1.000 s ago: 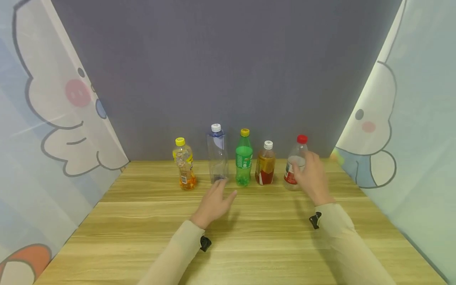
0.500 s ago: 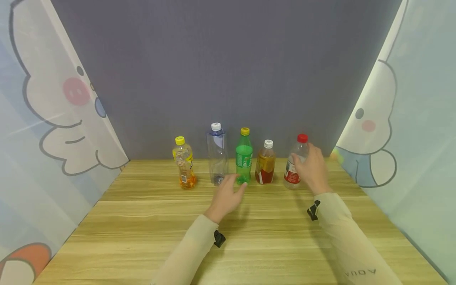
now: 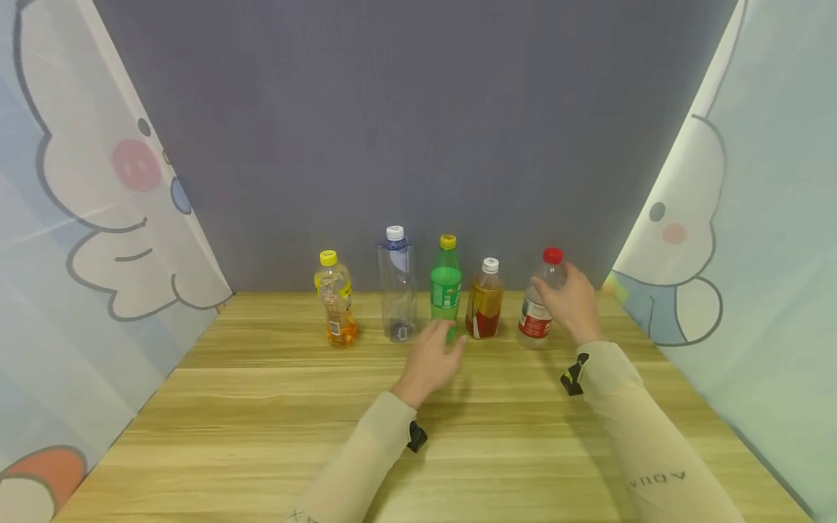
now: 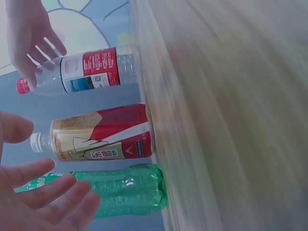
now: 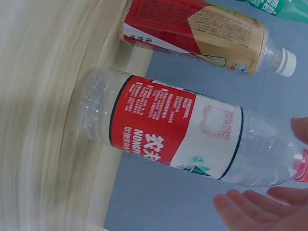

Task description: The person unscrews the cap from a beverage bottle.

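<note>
In the head view my left hand (image 3: 431, 363) hovers in front of the green bottle (image 3: 446, 287) with a yellow cap and hides its base. Its fingers are spread and hold nothing in the left wrist view. My right hand (image 3: 572, 301) is at the upper part of a clear water bottle (image 3: 535, 319) with a red cap and a red-and-white label. Thumb and fingers lie on either side of the bottle's neck end in the right wrist view, not visibly closed on it. Between the two hands stands a white-capped bottle (image 3: 484, 312) with a gold-and-red label.
Farther left stand a tall clear bottle (image 3: 397, 290) with a white cap and a yellow-capped bottle (image 3: 337, 305) holding some orange liquid. All are upright in a row on the wooden table (image 3: 261, 407), before a dark grey panel (image 3: 418, 116). Printed curtains flank both sides.
My left hand has moved right, from before the tall clear bottle to before the green one. The right hand has stayed by the red-capped bottle, shifting slightly. The bottles stand where they were.
</note>
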A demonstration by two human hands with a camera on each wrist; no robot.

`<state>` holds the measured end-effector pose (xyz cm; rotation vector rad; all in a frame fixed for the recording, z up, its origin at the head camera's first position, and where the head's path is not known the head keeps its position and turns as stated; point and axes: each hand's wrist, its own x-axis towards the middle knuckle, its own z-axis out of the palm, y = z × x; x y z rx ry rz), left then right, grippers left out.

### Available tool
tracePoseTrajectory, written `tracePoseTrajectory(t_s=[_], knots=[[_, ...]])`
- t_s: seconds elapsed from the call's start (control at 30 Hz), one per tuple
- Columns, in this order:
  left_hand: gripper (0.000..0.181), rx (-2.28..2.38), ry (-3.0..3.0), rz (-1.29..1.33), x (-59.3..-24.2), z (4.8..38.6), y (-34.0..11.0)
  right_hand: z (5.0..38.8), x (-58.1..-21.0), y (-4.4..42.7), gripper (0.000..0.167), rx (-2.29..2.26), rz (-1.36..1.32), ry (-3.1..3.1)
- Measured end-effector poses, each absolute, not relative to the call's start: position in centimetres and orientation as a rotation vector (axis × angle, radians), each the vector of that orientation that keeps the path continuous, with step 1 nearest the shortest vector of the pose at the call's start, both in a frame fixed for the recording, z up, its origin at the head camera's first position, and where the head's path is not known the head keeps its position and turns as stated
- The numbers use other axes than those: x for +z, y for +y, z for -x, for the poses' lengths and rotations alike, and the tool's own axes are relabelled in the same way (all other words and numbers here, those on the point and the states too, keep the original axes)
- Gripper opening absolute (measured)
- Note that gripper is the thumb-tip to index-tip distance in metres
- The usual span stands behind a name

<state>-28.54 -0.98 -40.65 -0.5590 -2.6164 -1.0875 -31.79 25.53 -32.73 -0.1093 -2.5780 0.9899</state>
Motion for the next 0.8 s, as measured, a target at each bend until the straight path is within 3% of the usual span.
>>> tracePoseTrajectory(t_s=[0.8], knots=[[0.051,-1.133,-2.593,0.607,-40.5,30.3,2.2,32.3,-33.8,26.2,0.092,1.159,0.071,-2.555]])
